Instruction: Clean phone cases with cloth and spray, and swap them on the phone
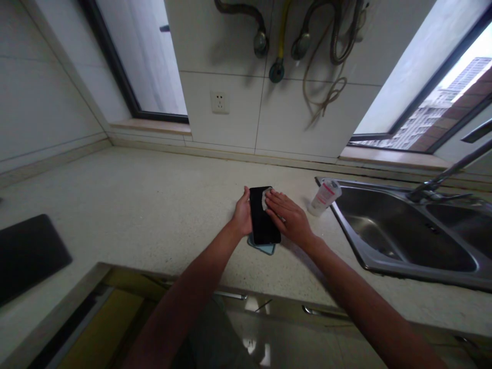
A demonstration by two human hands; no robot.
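Observation:
A black smartphone [263,225] lies screen up over a light blue phone case [266,249], whose lower edge shows beneath it. My left hand [242,215] grips the phone along its left side, thumb pointing up by the edge. Pressed under the fingers of my right hand [287,212] is a small whitish wipe [265,199], flat against the upper part of the screen. To the right of that hand, a clear plastic cup or bottle with pink print [325,197] stands beside the sink, looking tilted in this view.
A steel double sink [357,256] with a faucet [426,189] occupies the right of the pale counter [184,215]. At the far left lies a dark flat panel [31,253]. Hoses [282,31] and a power socket [220,102] are on the wall. Drawer handles [323,311] line the front.

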